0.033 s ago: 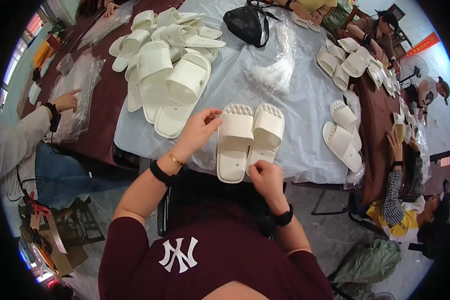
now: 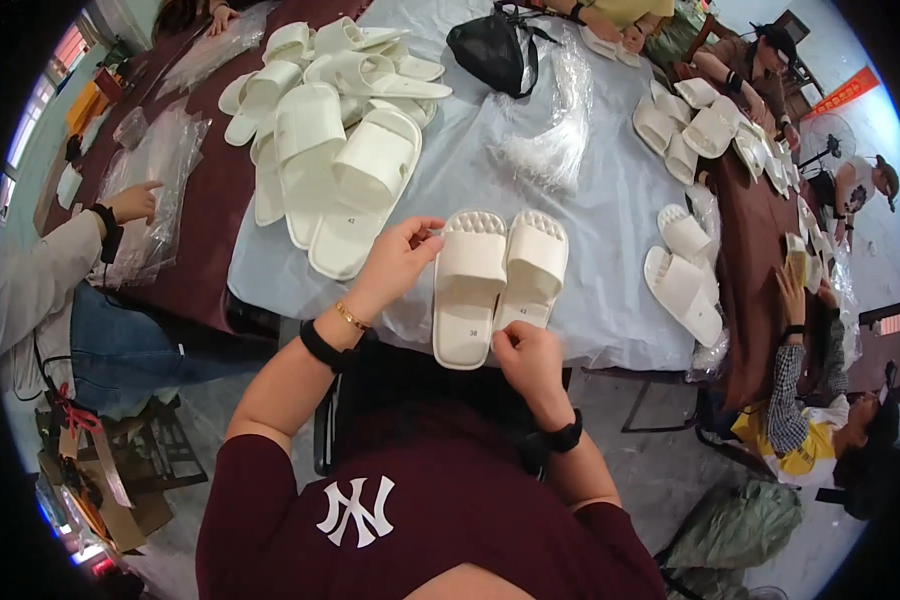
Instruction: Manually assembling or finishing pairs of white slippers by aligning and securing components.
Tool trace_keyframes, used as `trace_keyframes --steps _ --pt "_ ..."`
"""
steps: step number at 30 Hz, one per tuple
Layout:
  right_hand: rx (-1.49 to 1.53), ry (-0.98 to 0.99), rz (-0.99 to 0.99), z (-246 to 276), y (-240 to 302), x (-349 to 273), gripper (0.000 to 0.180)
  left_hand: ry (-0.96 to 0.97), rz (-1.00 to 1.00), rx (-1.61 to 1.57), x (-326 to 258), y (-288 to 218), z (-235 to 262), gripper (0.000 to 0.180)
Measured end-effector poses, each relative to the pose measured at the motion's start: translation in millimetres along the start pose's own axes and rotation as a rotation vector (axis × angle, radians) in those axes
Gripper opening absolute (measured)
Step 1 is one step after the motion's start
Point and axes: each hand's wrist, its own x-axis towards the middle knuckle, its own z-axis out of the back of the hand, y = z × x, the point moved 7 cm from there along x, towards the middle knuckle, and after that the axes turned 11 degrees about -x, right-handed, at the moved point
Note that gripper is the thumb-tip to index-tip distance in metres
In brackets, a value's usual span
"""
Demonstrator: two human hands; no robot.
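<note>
Two white open-toe slippers lie side by side in front of me, toes pointing away, with bumpy textured toe ends. My left hand [image 2: 412,249] grips the left slipper [image 2: 473,253] by its outer edge near the toe, with thumb and index finger showing. Closed around the heel of the right slipper [image 2: 538,262] is my right hand [image 2: 528,358], which hides that heel. The left slipper's heel reaches out past the near table edge. Small printed marks show on both insoles.
A heap of white slippers [image 2: 315,150] lies to the left on the pale sheet-covered table [image 2: 450,140]. Beyond are a black bag [image 2: 492,50] and clear plastic wrap [image 2: 555,140]. More slippers [image 2: 682,285] lie right. A co-worker's hand [image 2: 135,202] is at far left; other people sit around.
</note>
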Motion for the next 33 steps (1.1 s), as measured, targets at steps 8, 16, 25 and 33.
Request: trace_keyframes --steps 8,16,25,33 --pt "-0.047 -0.102 0.014 -24.2 23.1 18.5 0.025 0.015 -0.254 0.582 12.7 4.2 -10.9 0.031" --pt "-0.003 -0.232 0.068 -28.8 26.6 29.3 0.023 0.012 -0.254 0.722 33.6 11.0 -27.9 0.030" --pt "-0.023 -0.209 0.082 -32.4 24.4 32.2 0.020 0.055 -0.043 0.461 51.8 25.6 -26.6 0.033" --pt "0.011 -0.224 0.082 -29.6 25.1 32.7 0.020 0.042 -0.075 0.799 62.4 16.0 -42.0 0.034"
